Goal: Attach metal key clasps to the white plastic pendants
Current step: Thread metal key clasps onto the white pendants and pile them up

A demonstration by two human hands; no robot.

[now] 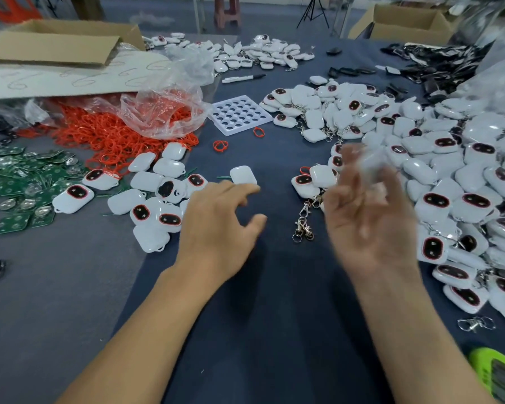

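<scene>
- Head view: left grip (222, 217) spread, empty, a pendant (243, 175) just beyond its fingertips.
- The right grip (365, 205) is blurred, fingers loose, seemingly empty; clasps (303, 225) lie between grips.
- Pendant probably light, stiff, slick: pinch its edges.

White pendants (169, 167), some with black ovals ringed red, lie beyond the left fingers (241, 189); silver clasps (303, 225) right of them on dark blue cloth (274, 287); orange-red loops (108, 138), green boards (21, 176) farther left.

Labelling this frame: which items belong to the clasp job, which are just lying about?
Job: white pendants, metal clasps, left hand, right hand (blurred).
Lying about: orange rings, green circuit boards, holed tray, marker, cardboard box.
</scene>
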